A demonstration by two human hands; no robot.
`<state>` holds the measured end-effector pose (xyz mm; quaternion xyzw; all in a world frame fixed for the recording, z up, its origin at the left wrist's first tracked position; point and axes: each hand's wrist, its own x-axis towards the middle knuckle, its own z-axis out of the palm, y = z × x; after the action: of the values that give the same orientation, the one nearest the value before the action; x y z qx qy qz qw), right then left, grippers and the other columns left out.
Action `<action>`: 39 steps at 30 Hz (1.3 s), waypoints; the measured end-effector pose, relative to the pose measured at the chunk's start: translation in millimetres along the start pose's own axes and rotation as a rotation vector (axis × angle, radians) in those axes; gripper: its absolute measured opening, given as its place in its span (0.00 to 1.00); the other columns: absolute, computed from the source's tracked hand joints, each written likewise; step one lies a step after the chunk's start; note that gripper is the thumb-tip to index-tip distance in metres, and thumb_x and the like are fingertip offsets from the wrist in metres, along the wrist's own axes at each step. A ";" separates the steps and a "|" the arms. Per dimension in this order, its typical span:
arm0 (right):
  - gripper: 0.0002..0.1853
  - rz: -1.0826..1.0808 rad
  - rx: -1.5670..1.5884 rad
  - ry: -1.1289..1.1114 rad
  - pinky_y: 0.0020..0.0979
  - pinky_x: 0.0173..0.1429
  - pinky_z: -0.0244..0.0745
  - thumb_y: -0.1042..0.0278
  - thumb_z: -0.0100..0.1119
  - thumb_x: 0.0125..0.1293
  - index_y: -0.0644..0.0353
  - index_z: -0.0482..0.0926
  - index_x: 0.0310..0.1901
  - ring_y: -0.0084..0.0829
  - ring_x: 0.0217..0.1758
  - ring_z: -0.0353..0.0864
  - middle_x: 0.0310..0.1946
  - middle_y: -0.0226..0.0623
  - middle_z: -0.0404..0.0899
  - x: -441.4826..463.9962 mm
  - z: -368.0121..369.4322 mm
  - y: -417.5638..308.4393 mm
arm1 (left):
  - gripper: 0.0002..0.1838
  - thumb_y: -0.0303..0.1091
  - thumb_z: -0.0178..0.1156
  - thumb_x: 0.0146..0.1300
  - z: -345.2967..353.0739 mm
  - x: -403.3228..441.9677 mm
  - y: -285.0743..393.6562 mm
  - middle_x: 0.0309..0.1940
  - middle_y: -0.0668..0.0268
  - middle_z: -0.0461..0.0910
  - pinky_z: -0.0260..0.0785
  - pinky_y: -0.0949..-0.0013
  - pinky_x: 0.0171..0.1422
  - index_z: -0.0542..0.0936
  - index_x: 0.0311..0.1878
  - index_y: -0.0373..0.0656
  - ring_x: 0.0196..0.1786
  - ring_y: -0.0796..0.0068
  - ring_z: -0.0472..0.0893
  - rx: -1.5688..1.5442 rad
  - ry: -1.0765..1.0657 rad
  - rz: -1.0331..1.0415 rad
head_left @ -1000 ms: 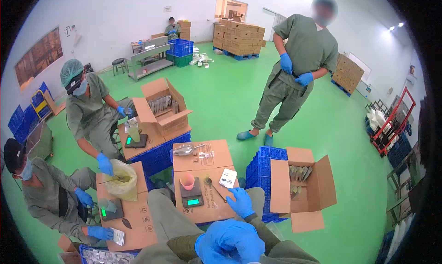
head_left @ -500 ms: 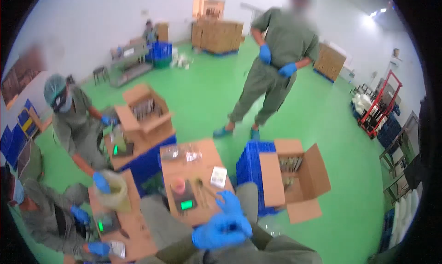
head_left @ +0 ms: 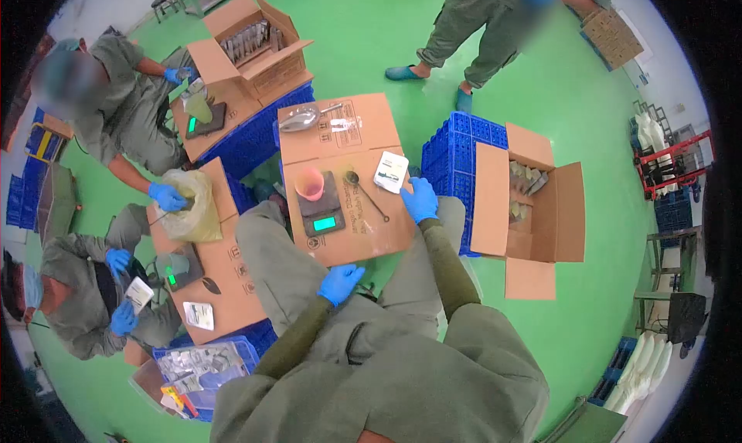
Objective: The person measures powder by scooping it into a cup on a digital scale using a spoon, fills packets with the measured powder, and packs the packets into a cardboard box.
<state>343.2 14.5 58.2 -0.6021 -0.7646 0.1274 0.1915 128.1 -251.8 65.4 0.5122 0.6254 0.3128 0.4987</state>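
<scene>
My right hand (head_left: 420, 200), in a blue glove, is stretched toward a white printed packet (head_left: 391, 172) at the right edge of a cardboard-topped stand (head_left: 348, 238). Its fingers are apart and at the packet's lower right corner; whether they touch it I cannot tell. Over my lap lies my gloved left hand (head_left: 340, 284), holding nothing visible, fingers loosely extended. On the cardboard, a pink cup (head_left: 309, 184) sits on a scale (head_left: 323, 211) with a lit green display. Beside it lies a long-handled measuring spoon (head_left: 369, 196). A metal scoop (head_left: 300, 118) rests farther back.
An open carton (head_left: 560, 211) holding packets adjoins a blue crate (head_left: 456, 161) on my right. To the left, two gloved co-workers sit by scales, a bag of pale powder (head_left: 197, 211) and another carton (head_left: 270, 64). One person stands ahead. A blue-rimmed bin (head_left: 205, 366) is at lower left.
My view has tilted down. My hands, together over my lap before, have separated: the right has gone forward to the packet, the left rests over my lap. The standing person's hand has moved.
</scene>
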 end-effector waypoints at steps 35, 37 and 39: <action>0.30 -0.282 -0.079 -0.175 0.45 0.40 0.82 0.28 0.63 0.57 0.52 0.89 0.32 0.47 0.34 0.87 0.30 0.43 0.87 71.5 96.5 20.1 | 0.24 0.50 0.56 0.76 1.7 35.8 -18.6 0.28 0.59 0.77 0.71 0.62 0.45 0.80 0.38 0.35 0.35 0.71 0.74 0.055 -0.110 0.057; 0.29 -0.221 -0.149 -0.222 0.45 0.41 0.82 0.30 0.64 0.57 0.52 0.89 0.32 0.46 0.34 0.88 0.30 0.43 0.87 72.9 100.1 17.7 | 0.24 0.52 0.57 0.74 -30.3 55.9 40.3 0.29 0.55 0.78 0.71 0.59 0.44 0.80 0.38 0.36 0.33 0.67 0.76 0.062 -0.115 0.049; 0.28 -0.237 -0.156 -0.277 0.45 0.41 0.83 0.31 0.64 0.57 0.53 0.89 0.32 0.45 0.34 0.88 0.30 0.42 0.87 72.7 87.7 8.8 | 0.24 0.52 0.57 0.74 -59.8 79.3 82.6 0.30 0.54 0.80 0.71 0.59 0.44 0.81 0.39 0.36 0.33 0.67 0.76 0.082 -0.100 0.052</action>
<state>297.1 90.2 -13.8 -0.4978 -0.8566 0.1259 0.0507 100.5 -146.0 134.2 0.5632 0.5985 0.2735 0.4998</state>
